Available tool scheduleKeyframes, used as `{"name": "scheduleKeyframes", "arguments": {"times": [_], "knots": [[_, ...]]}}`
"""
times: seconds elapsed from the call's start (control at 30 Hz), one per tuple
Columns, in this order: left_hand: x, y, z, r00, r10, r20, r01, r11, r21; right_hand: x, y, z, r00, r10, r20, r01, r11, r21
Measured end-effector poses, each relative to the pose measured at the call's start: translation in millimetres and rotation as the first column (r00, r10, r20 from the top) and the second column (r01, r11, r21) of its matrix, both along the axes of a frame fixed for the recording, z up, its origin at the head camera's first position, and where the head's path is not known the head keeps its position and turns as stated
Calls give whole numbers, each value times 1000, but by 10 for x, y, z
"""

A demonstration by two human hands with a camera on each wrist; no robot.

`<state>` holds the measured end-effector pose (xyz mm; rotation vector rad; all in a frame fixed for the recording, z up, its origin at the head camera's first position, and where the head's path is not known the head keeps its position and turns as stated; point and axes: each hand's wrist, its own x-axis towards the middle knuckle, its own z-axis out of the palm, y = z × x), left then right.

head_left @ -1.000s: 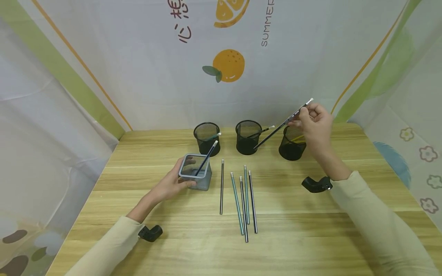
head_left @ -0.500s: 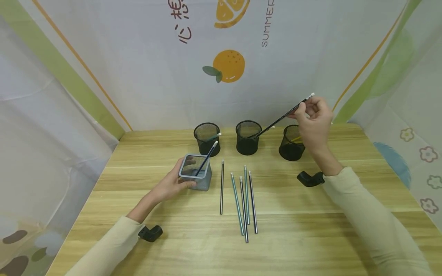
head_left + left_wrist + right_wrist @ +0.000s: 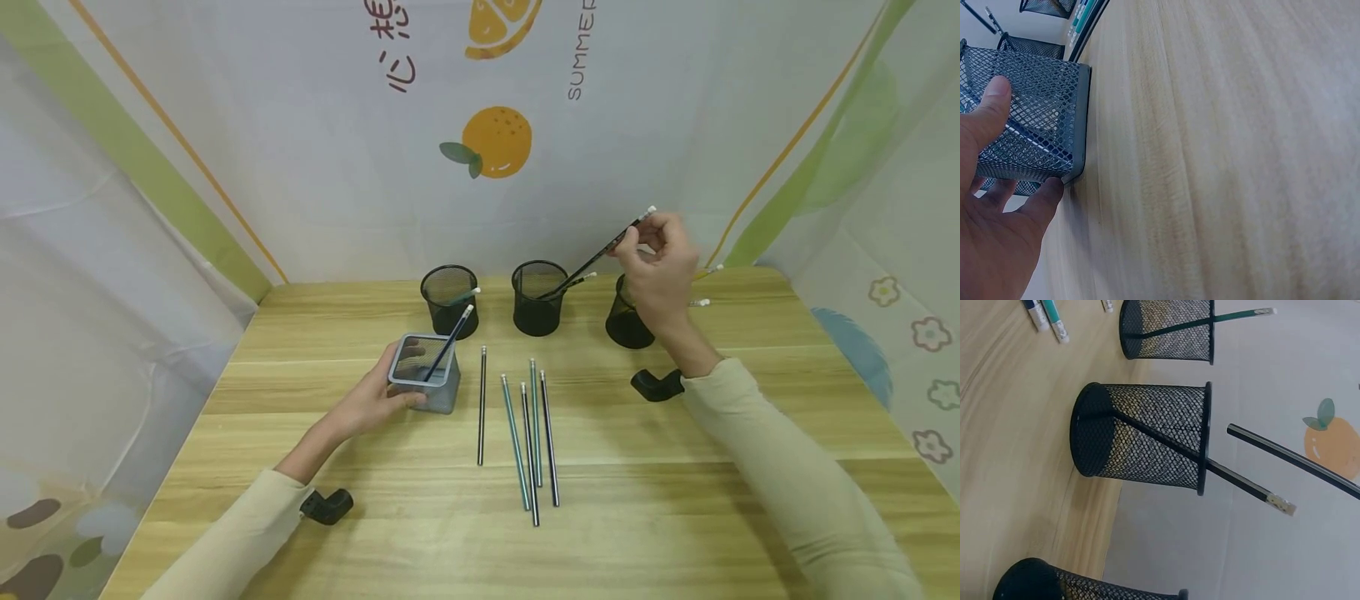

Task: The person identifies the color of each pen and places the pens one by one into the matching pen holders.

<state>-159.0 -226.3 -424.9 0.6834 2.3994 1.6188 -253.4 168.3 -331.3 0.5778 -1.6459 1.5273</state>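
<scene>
My left hand [image 3: 367,407] grips the side of a square grey mesh pen holder [image 3: 439,400], in which a dark blue pencil [image 3: 452,337] leans. In the left wrist view the thumb lies along the holder's mesh wall [image 3: 1035,72]. At the back right, my right hand [image 3: 663,271] pinches a black pencil [image 3: 600,252] near its white eraser, slanting down to the left. The head view shows its lower end overlapping the middle round black mesh cup [image 3: 537,318]. From the right wrist, that pencil [image 3: 1291,457] is just beyond the cup's rim [image 3: 1207,412]; another black pencil [image 3: 1238,481] leans inside.
A left black cup [image 3: 452,323] contains a green pencil [image 3: 468,296]. The right black cup [image 3: 628,331], partly behind my right hand, has pencils poking out, one yellow [image 3: 705,272]. Several loose pencils [image 3: 514,442] lie mid-table, and a printed curtain [image 3: 330,192] hangs behind.
My right hand has shifted left with the black pencil, first rising a little. The pencil's lower end went from in front of the middle cup to over its opening. My left hand stays put.
</scene>
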Motion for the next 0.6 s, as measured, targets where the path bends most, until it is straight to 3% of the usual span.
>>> {"name": "scheduleKeyframes", "arguments": {"times": [0.33,0.6], "knots": [[8,-3,0,1000,17,24,-17,1000,-8,-13,-71,-86,991,-97,-88,111,980,167],[-3,-2,-9,1000,6,17,-6,1000,8,-43,-110,-182,991,-78,-107,100,971,217]]}}
